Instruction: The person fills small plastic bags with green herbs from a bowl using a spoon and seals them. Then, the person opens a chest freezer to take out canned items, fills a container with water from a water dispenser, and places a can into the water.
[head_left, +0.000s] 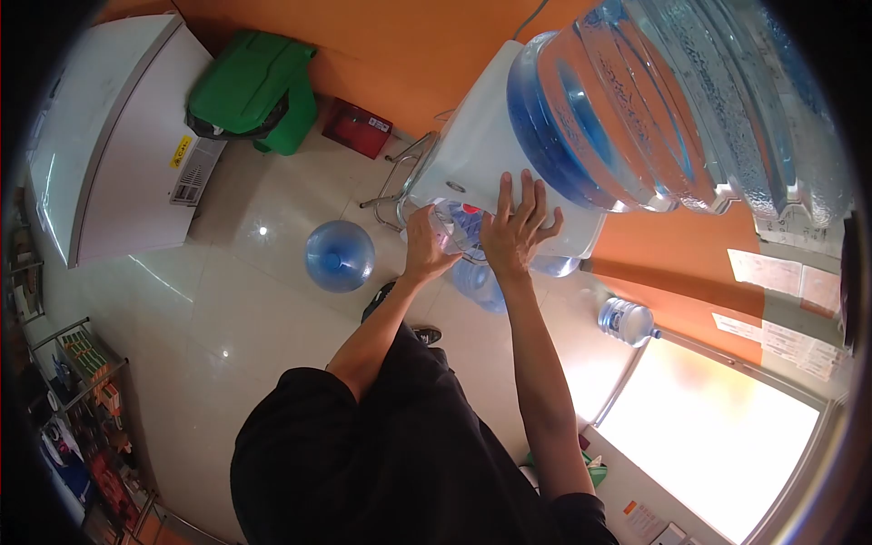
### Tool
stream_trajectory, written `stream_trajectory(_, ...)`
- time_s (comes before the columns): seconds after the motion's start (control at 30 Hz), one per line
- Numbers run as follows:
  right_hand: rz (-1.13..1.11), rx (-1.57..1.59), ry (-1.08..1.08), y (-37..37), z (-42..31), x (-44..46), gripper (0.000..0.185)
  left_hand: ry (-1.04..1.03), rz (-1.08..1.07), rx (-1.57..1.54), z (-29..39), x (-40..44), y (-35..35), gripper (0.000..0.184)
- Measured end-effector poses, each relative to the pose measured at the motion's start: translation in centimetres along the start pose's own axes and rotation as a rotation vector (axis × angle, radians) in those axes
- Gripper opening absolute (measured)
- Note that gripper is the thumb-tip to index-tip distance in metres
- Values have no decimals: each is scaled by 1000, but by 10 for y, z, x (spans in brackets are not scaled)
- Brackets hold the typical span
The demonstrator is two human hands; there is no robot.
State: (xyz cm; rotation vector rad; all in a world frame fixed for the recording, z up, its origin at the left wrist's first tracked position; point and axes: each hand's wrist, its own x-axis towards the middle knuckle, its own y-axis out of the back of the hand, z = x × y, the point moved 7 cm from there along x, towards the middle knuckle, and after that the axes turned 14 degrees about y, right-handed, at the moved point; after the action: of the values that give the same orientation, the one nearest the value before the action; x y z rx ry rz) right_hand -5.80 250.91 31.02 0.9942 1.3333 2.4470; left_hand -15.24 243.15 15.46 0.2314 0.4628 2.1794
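Note:
A white water dispenser [486, 136] carries a big clear blue water bottle [627, 100] on top. My left hand [425, 245] curls round the side of a clear container [459, 225] at the dispenser's front, its fingers partly hidden. Something red and white shows at the container. My right hand [520, 222] has its fingers spread against the dispenser's front, just right of the container and below the big bottle.
A round blue bottle [339, 256] stands on the floor, and another [627, 321] lies near the orange wall. At the back are a green bin [254, 86], a red box [357, 128] and a white freezer [136, 136]. Shelves [91, 381] hold goods at the left.

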Motion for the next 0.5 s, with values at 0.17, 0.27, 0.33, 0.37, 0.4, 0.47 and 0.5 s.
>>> stream_trajectory(0.17,14,17,-5,2,0,1,88,-21,-5,0,0,0,0,107)
stream_trajectory(0.27,11,67,-67,2,1,1,67,-20,2,9,2,0,0,106)
stream_trajectory(0.33,21,67,-68,2,1,1,66,-18,1,8,3,0,1,106)
stream_trajectory(0.37,26,67,-68,2,1,1,66,-19,0,7,4,0,1,105)
stream_trajectory(0.4,26,64,-68,2,1,1,66,-19,0,7,5,0,2,105)
stream_trajectory(0.47,26,59,-67,2,1,1,65,-29,9,14,4,0,1,105)
stream_trajectory(0.5,25,61,-66,2,1,1,65,-34,14,18,3,0,1,106)
